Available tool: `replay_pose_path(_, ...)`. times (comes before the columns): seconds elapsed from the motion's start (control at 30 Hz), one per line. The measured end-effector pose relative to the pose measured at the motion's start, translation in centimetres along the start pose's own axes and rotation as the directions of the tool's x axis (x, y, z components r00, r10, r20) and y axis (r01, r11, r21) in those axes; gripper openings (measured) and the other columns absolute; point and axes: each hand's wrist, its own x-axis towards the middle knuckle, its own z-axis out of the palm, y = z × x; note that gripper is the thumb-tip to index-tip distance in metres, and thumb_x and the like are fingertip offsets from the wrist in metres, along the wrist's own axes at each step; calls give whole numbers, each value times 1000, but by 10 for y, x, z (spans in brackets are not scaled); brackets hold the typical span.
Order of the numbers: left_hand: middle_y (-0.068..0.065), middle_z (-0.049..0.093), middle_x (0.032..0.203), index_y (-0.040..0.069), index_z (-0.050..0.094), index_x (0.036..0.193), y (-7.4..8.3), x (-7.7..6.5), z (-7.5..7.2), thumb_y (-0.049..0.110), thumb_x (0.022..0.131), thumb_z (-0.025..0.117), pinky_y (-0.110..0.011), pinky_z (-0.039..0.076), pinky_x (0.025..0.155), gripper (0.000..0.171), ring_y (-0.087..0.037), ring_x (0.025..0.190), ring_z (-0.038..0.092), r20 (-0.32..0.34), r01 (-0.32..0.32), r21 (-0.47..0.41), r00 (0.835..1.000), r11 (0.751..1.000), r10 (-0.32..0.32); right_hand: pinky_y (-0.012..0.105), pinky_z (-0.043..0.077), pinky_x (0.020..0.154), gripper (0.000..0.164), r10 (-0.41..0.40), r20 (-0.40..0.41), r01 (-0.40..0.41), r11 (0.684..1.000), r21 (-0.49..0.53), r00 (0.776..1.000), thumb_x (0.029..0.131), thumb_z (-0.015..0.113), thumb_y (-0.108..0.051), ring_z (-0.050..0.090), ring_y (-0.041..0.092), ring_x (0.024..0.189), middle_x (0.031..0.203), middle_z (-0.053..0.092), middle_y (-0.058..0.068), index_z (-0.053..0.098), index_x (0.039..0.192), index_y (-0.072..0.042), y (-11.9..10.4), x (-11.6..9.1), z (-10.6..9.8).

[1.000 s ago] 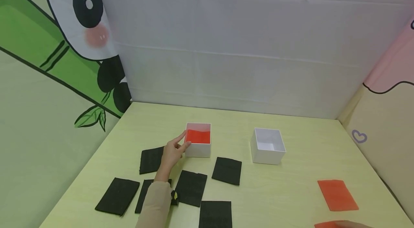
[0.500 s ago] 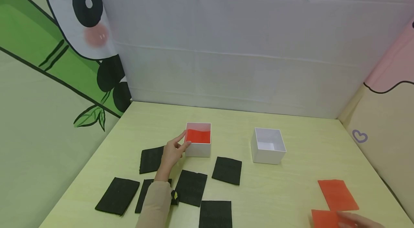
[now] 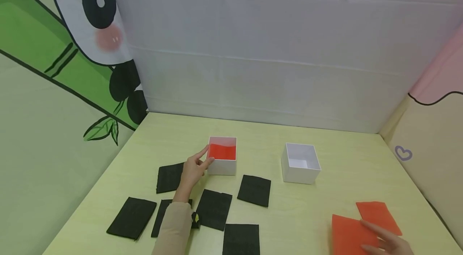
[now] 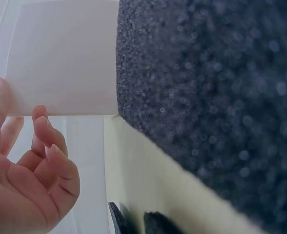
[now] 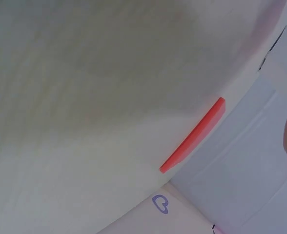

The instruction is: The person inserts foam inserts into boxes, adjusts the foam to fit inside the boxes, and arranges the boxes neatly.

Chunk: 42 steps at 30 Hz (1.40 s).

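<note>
A white open-top box (image 3: 222, 167) holds a red folded cloth (image 3: 222, 151). My left hand (image 3: 193, 173) holds this box at its left corner, thumb on the front wall. In the left wrist view the thumb presses the box wall (image 4: 60, 58) and the other fingers of the left hand (image 4: 33, 170) are bent beside it. At the lower right my right hand (image 3: 390, 243) pinches another red folded cloth (image 3: 349, 233) by its right side, raised off the table. Beneath it lies one more red folded cloth (image 3: 377, 215), also seen in the right wrist view, where only a sliver of hand shows.
A second white box (image 3: 300, 172), with nothing visible inside, stands right of centre. Several black folded cloths (image 3: 254, 190) lie around the left arm and in the middle of the table (image 3: 289, 215). A white sheet (image 3: 275, 46) hangs behind the table.
My right hand has come up and leftward into view, lifting the red folded cloth from the bottom edge. My left hand stays at the box.
</note>
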Motion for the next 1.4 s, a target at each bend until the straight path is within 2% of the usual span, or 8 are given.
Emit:
replay_pose_path(0.1,-6,49,64,20,44,134,0,0,0,29,83,63,-26,30,44,55,-17,51,42,-1,-3,3,1000,1000,3,25,49,68,50,-22,-156,-9,980,-197,988,80,64,-7,53,-7,93,108,50,-29,49,128,-4,-5,6,18)
replay_pose_path(0.17,-5,49,64,20,44,134,0,0,0,29,83,63,-26,30,44,55,-17,50,42,0,-4,7,1000,1000,4,25,49,67,55,-41,-186,-9,966,-259,982,79,66,-8,53,-7,93,108,50,-29,44,126,9,-9,8,25)
replay_pose_path(0.43,-5,49,63,20,44,133,1,0,-1,29,83,64,-26,29,44,55,-16,49,42,-3,-13,14,1000,1000,13,23,47,73,70,110,-224,-170,947,-271,968,70,74,-23,45,-15,93,108,51,-25,45,128,4,-23,21,42)
replay_pose_path(0.6,-5,49,62,20,45,133,1,-1,-1,29,83,64,-26,29,44,54,-16,49,42,-7,-20,5,1000,1000,20,23,46,77,70,109,-213,-176,929,-326,971,71,74,-28,42,-16,94,116,53,-11,46,129,0,-30,28,53)
replay_pose_path(0.73,-5,49,63,20,45,133,0,0,0,30,83,64,-26,30,44,54,-16,49,42,-7,-23,6,1000,1000,23,23,46,77,68,107,-201,-164,942,-291,974,70,75,-24,45,-14,95,117,54,-7,47,128,0,-33,33,61)
replay_pose_path(0.97,-5,49,63,20,44,133,-2,1,1,30,83,64,-26,30,44,55,-16,50,42,-7,-19,7,1000,1000,19,27,46,79,67,89,-171,-135,949,-283,981,71,74,-20,46,-10,97,128,47,17,47,128,1,-34,43,73)
replay_pose_path(1.13,-5,49,64,21,44,134,-2,1,0,30,83,64,-26,30,45,55,-16,50,42,-4,-11,7,1000,1000,11,22,45,78,64,21,-129,-56,960,-273,991,72,73,-15,45,-12,98,126,48,15,47,127,4,-37,49,80)
replay_pose_path(1.4,-5,49,63,20,44,134,-4,2,0,30,83,64,-26,30,44,55,-16,49,42,2,-19,9,1000,1000,19,26,48,73,59,-118,61,126,982,-143,991,78,66,-6,57,5,95,112,52,-25,38,126,14,-40,60,87)
